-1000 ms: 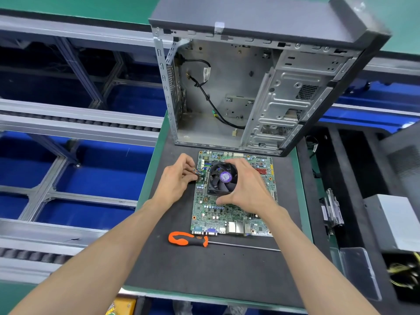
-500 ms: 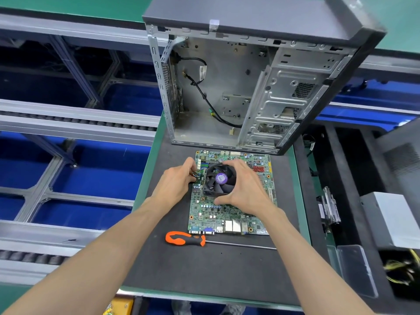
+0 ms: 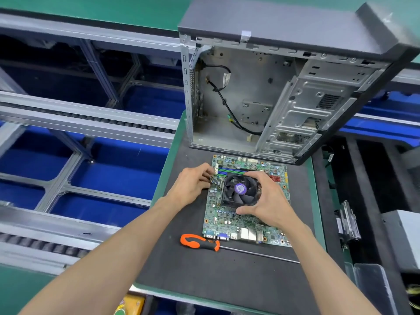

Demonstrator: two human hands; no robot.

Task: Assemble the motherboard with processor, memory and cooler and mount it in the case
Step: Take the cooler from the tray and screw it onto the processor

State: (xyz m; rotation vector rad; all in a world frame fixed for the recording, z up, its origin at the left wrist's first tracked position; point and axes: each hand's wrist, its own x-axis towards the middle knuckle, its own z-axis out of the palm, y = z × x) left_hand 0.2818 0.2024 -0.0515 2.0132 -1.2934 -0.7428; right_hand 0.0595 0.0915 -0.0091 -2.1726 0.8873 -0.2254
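Observation:
A green motherboard (image 3: 229,221) lies flat on the dark mat (image 3: 204,276). A black cooler fan (image 3: 241,189) with a purple hub label sits on the board. My right hand (image 3: 266,201) grips the cooler, thumb at its near edge and fingers over its far side. My left hand (image 3: 193,185) pinches the cooler's thin wires (image 3: 214,179) at the board's left edge. The open metal case (image 3: 261,98) stands behind the board, its inside facing me, with a black cable hanging in it.
An orange-handled screwdriver (image 3: 200,241) lies on the mat just in front of the board, its shaft pointing right. Roller conveyor rails (image 3: 86,123) run to the left. Foam trays with parts (image 3: 347,223) and a grey box (image 3: 404,233) sit at the right.
Both hands keep their hold on the cooler and the wires, shifting only slightly. The view has drifted a little; the board and screwdriver have not moved.

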